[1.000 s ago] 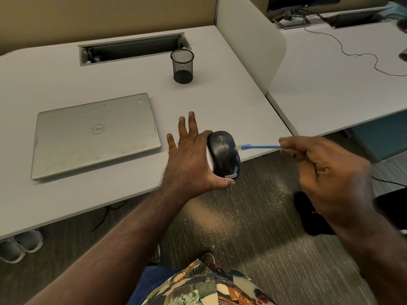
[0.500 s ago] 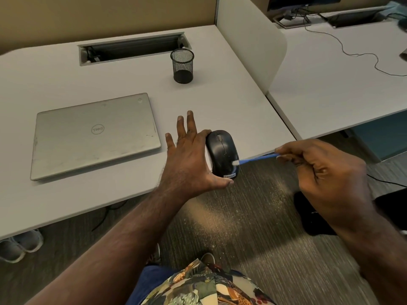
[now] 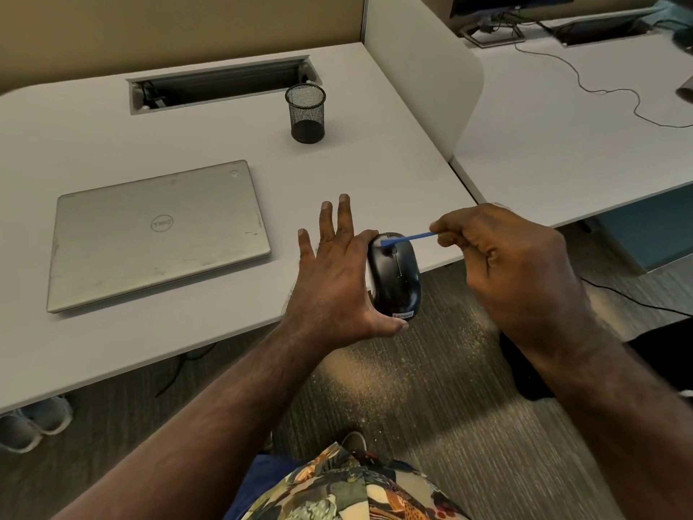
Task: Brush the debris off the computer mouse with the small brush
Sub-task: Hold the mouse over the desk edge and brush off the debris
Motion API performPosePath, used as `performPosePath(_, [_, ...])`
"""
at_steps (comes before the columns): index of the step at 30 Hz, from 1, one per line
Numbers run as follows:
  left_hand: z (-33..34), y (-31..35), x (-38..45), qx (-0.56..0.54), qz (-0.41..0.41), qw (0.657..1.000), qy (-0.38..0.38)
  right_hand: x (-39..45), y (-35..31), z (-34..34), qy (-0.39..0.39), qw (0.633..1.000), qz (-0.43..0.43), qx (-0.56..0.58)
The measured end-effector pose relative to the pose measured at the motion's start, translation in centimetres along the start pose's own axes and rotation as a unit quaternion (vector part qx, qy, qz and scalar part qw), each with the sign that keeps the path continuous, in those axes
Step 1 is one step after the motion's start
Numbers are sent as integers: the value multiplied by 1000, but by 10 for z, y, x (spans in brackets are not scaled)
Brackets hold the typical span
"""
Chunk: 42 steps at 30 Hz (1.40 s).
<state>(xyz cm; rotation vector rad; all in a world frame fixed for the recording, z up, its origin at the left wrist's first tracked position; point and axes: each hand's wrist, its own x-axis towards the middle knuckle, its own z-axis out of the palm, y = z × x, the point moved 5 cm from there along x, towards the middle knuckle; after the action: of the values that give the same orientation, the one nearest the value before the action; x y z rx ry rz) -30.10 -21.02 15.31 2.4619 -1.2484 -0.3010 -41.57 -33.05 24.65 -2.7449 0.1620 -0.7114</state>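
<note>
Head view: the black mouse [image 3: 394,277] is held on edge at the desk's [image 3: 356,174] front edge, gripped between thumb and index finger of the left hand [image 3: 337,290], the other fingers spread. The small blue brush [image 3: 408,238] is pinched in the clenched right hand [image 3: 510,264], its tip touching the mouse's far end.

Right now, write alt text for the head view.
A left hand holds a black mouse at the desk edge while the right hand touches a small blue brush to its front. A closed laptop and mesh cup sit behind.
</note>
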Motion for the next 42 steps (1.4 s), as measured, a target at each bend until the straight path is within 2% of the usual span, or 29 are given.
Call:
performPosePath(4, [0, -5, 2, 3, -12, 1000, 3, 0, -5, -8, -5, 1000, -26, 12])
performPosePath(10, [1, -3, 3, 7, 0, 1000, 4, 1, 2, -17, 72, 997, -23, 1])
performPosePath(16, [-1, -6, 4, -7, -11, 1000, 11, -3, 2, -12, 3, 1000, -30, 1])
performPosePath(22, [0, -9, 3, -11, -21, 1000, 8, -6, 0, -19, 33, 998, -42, 11])
performPosePath(30, [-4, -15, 3, -20, -35, 999, 15, -17, -6, -18, -39, 996, -82, 13])
performPosePath(38, [-4, -10, 4, -25, -25, 999, 23, -21, -3, -22, 32, 998, -61, -7])
performPosePath(42, [-4, -10, 4, -25, -27, 999, 21, -24, -9, -14, -9, 996, -84, -4])
